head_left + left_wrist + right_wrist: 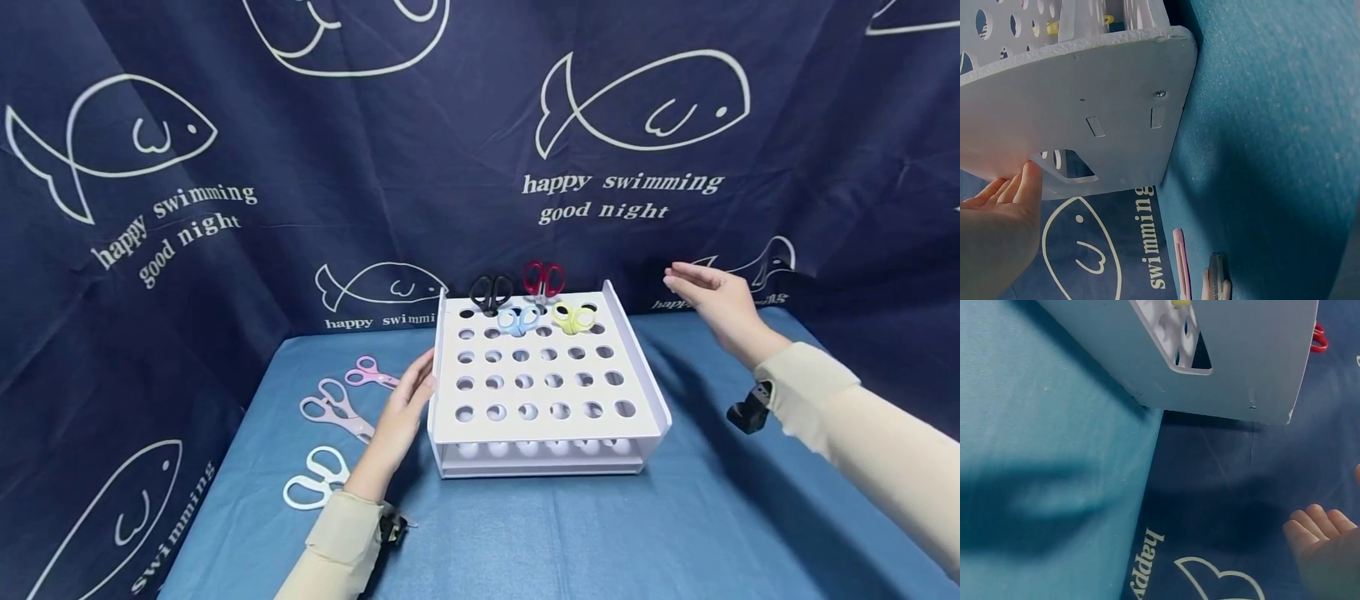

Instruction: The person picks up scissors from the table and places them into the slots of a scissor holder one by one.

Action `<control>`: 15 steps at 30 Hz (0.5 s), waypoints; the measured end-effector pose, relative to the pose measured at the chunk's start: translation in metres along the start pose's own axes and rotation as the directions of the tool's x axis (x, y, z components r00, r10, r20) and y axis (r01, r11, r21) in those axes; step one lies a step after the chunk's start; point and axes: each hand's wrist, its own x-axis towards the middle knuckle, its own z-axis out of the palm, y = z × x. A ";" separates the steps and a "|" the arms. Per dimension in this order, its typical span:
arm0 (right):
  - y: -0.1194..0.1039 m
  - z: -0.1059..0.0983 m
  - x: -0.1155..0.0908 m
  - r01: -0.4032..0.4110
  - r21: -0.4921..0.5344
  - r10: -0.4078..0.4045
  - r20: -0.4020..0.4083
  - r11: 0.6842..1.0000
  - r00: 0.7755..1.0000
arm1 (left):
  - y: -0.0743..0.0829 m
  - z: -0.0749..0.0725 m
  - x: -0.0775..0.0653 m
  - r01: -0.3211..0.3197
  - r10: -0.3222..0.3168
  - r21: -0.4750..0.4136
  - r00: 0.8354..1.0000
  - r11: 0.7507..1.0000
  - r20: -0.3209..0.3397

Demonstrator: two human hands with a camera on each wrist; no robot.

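Note:
A white rack [506, 429] with rows of round holes stands on the blue cloth. My left hand [405, 404] touches its left side panel [1054, 119], fingers by the cutout. My right hand [716, 304] is in the air, right of the rack and apart from it, holding nothing. In the rack's back holes stand black scissors [491, 292], red scissors [543, 279], light blue scissors [519, 319] and yellow scissors [573, 318], handles up. Left of the rack lie pink scissors [367, 372], lavender scissors [336, 408] and white scissors [317, 479], the latter two partly hidden by my left arm.
A dark blue curtain [465, 183] with fish drawings hangs close behind the rack and at the left side. Blue cloth [510, 533] covers the table in front of the rack and to its right.

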 end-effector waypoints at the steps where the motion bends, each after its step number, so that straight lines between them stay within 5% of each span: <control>1: 0.002 -0.001 -0.001 0.002 0.061 -0.002 0.008 0.998 1.000 | 0.000 0.000 0.000 0.001 -0.001 0.002 1.000 1.000 0.000; 6: 0.010 -0.005 -0.010 0.008 0.290 -0.026 0.058 0.957 0.998 | -0.001 -0.001 0.000 0.005 -0.005 -0.002 1.000 1.000 0.003; 15: 0.018 -0.001 -0.028 -0.002 0.351 -0.033 0.093 0.936 0.995 | 0.002 0.000 -0.001 0.011 -0.011 -0.006 1.000 1.000 0.004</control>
